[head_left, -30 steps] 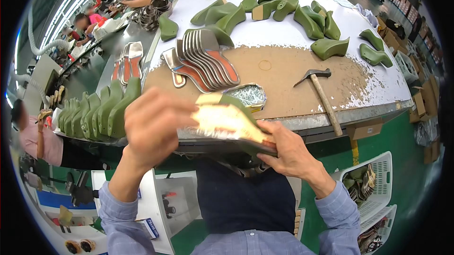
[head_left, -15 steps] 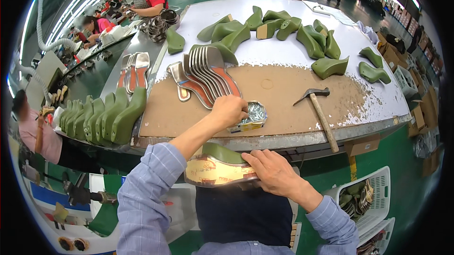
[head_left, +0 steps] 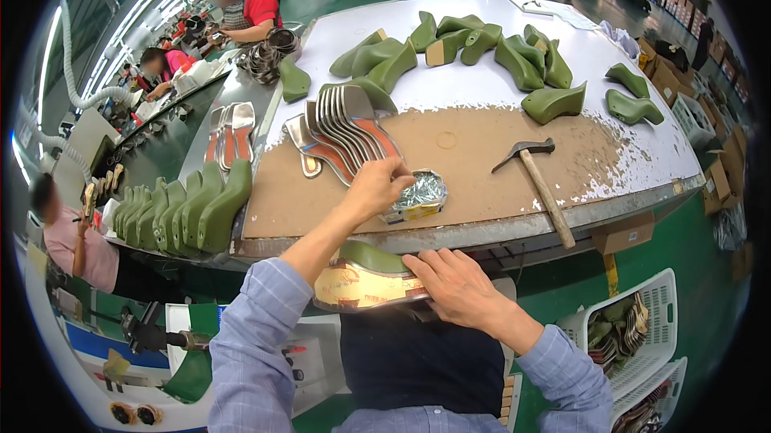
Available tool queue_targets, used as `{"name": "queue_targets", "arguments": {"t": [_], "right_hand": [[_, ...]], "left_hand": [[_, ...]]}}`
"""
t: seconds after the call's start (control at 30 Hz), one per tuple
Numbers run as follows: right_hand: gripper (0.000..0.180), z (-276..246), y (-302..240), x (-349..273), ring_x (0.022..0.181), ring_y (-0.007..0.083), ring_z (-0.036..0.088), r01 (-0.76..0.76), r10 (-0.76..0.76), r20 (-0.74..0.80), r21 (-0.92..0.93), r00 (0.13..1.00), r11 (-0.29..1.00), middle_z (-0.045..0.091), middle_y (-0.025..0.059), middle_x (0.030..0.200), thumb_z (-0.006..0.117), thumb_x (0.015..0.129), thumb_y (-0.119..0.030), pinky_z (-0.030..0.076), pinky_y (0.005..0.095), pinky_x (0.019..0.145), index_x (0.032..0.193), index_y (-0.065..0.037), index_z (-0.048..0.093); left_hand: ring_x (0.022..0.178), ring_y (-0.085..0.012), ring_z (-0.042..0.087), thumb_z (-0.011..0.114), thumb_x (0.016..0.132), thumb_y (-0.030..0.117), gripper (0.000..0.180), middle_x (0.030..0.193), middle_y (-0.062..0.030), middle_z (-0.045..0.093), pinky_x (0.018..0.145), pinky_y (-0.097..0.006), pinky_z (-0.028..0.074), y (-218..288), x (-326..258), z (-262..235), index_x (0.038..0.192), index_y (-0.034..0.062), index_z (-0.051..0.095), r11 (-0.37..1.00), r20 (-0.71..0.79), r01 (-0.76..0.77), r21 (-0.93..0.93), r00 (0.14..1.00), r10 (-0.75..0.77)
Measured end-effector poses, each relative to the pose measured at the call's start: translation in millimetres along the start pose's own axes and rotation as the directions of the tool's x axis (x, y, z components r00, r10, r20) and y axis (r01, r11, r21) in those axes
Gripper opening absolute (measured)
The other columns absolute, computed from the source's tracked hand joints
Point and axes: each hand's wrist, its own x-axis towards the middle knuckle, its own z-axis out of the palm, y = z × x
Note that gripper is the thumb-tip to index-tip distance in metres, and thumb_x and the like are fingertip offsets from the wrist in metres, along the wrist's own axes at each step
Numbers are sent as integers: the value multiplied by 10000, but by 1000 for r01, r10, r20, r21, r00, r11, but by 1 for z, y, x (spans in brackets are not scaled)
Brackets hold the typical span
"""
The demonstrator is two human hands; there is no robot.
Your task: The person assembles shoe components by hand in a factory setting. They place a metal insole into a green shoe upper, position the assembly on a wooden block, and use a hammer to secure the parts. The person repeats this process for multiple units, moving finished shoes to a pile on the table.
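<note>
My right hand (head_left: 462,287) grips the toe end of a green shoe last (head_left: 371,257) over my lap. A yellowish printed insole (head_left: 365,287) lies against the underside of this last, turned up toward me. Over the near left edge of a small open box of silvery tacks (head_left: 426,190), my left hand (head_left: 379,188) has its fingertips pinched together. Whether a tack is between them is too small to tell. A fanned stack of metal-edged insoles (head_left: 344,134) with orange-brown faces lies just beyond my left hand.
A hammer (head_left: 536,184) with a wooden handle lies right of the tacks, overhanging the table edge. Green lasts (head_left: 514,63) are scattered across the far table, and more stand in a row (head_left: 193,208) at left. White baskets (head_left: 660,328) stand low right. Co-workers sit at left.
My left hand has drawn back slightly to the left from over the tacks, fingertips now near the box's edge. My right hand still holds the last; the view has shifted a little.
</note>
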Motion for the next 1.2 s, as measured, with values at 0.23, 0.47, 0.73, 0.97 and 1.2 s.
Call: {"name": "queue_targets", "arguments": {"t": [0.23,0.47,0.73,0.97,1.2], "right_hand": [[540,11,10,-8,968,311,603,7,-4,-86,32,996,999,605,147,1088,683,776,-49,515,403,848,1287,59,546],[515,-45,29,-31,1181,427,578,-133,167,-103,277,981,951,604,260,1224,729,894,-237,483,478,1017,1289,37,543],[482,-42,149,-102,1074,409,605,-590,486,-337,-420,807,689,610,206,1176,634,943,-113,520,499,879,1409,-63,523],[481,-61,142,-82,926,405,635,-692,655,-244,-114,715,713,597,215,995,541,962,-7,519,516,811,1433,-96,504],[422,-39,54,-91,583,46,446,-500,892,-42,816,451,291,527,15,818,427,1082,-156,388,230,533,1493,-57,408]], "left_hand": [[904,-155,708,686,954,42,172,978,-88,739,828,-299,564,77,-86,-13,1104,-31,645,936,58,-9,-351,998,31],[1012,-171,728,662,995,85,218,1069,-137,764,886,-301,561,87,-134,2,1181,-30,666,879,92,134,-458,990,-103],[1196,-214,649,737,916,169,87,1142,-85,755,1011,-371,492,100,-119,10,970,107,765,993,191,65,-95,980,-46],[976,-144,667,725,921,97,93,1030,-79,732,896,-312,526,88,-121,8,947,18,684,892,159,251,-377,966,-204],[900,-121,670,732,915,77,132,958,-90,744,845,-289,533,87,-127,2,909,0,625,962,154,90,-256,987,-51]]}}
